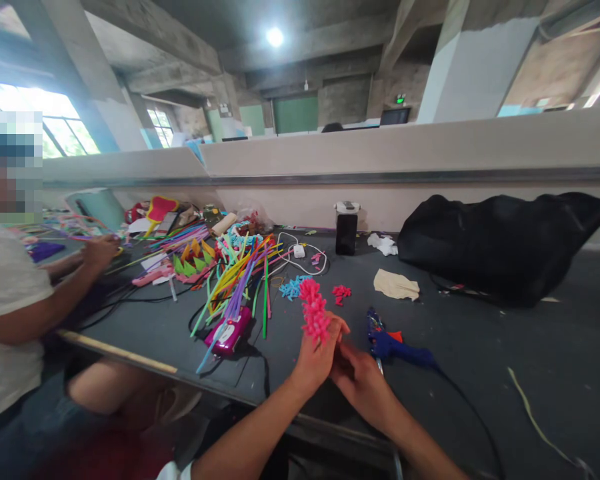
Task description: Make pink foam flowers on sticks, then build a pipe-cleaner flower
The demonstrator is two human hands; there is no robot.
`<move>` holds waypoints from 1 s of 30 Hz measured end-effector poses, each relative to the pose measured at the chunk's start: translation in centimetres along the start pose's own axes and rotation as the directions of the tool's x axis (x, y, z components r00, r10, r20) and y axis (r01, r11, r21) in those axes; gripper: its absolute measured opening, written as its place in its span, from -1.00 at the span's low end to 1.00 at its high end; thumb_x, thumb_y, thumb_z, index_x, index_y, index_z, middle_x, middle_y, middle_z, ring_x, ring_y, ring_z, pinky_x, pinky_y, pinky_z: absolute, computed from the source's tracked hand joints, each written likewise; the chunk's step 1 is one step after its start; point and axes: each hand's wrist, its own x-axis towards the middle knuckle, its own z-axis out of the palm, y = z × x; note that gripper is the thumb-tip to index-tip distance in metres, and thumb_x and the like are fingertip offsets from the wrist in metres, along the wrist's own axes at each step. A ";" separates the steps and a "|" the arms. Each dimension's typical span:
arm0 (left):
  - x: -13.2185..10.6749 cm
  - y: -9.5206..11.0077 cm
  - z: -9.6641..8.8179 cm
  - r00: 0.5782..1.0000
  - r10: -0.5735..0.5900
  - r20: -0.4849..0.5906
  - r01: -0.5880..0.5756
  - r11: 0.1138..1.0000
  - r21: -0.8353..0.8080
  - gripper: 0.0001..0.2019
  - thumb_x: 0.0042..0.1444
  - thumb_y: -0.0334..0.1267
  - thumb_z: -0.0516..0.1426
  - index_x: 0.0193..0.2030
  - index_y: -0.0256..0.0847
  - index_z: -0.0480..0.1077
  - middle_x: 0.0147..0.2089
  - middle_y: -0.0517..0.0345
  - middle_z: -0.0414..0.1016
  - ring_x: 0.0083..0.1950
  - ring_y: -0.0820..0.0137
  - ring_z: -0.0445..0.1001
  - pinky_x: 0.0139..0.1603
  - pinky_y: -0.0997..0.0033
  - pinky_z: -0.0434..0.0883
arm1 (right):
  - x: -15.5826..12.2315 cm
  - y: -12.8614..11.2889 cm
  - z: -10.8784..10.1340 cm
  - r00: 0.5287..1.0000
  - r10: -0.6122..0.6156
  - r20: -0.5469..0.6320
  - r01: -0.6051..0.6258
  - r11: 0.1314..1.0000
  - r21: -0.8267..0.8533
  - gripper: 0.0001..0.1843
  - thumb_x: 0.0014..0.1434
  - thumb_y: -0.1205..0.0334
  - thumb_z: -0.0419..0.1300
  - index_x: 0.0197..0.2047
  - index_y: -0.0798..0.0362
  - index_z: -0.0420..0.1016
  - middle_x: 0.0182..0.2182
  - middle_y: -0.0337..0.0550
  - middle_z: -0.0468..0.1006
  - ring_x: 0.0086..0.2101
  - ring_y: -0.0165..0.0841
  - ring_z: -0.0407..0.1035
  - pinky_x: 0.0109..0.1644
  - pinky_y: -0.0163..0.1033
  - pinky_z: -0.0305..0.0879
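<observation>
My left hand (316,360) is closed round the lower end of a knobbly pink craft piece (313,310), holding it upright above the dark table (505,347). My right hand (360,377) lies just right of it with fingers curled against the left hand; what it holds, if anything, is hidden. A blue glue gun (397,348) lies on the table right beside my right hand. Small pink bits (341,292) and light blue bits (291,288) lie beyond the pink piece.
A magenta glue gun (229,331) and several coloured foam strips (240,273) lie to the left. A black bag (500,240) fills the right back. A beige cloth (396,285) and a black box (347,233) sit mid-table. Another person's hand (99,252) works at left.
</observation>
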 end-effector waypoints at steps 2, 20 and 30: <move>0.0 0.2 0.0 1.000 -0.011 0.018 0.011 1.000 0.012 -0.56 0.28 0.07 -0.05 -0.34 -0.22 0.44 -0.41 0.14 0.32 -0.35 0.38 0.32 -0.34 0.41 0.29 | 0.0 0.4 0.0 0.998 0.039 -0.055 -0.039 0.999 0.006 -0.86 0.11 0.28 0.06 -0.35 0.06 0.45 -0.49 -0.20 0.52 -0.49 -0.36 0.42 -0.36 -0.32 0.37; -0.2 -1.1 0.4 0.971 -0.207 0.119 0.236 0.909 -0.342 -0.68 0.10 -0.03 0.22 -0.20 -0.28 0.49 -0.35 0.15 0.48 -0.60 0.57 0.30 -0.70 0.58 0.24 | 0.1 0.2 -0.6 0.942 0.259 -0.216 -0.232 0.962 0.140 -0.60 0.12 -0.04 0.16 -0.18 0.12 0.55 -0.55 -0.20 0.52 -0.61 -0.38 0.40 -0.67 -0.37 0.29; -0.1 0.1 0.4 0.969 -0.216 0.119 0.246 0.866 -0.434 -0.65 0.20 -0.05 0.15 -0.11 -0.34 0.50 -0.34 -0.01 0.60 -0.46 0.47 0.44 -0.50 0.54 0.39 | 0.2 0.4 -0.7 0.944 0.223 -0.245 -0.207 0.974 0.092 -0.68 0.11 0.00 0.18 -0.32 0.09 0.58 -0.55 -0.21 0.52 -0.61 -0.42 0.32 -0.60 -0.36 0.28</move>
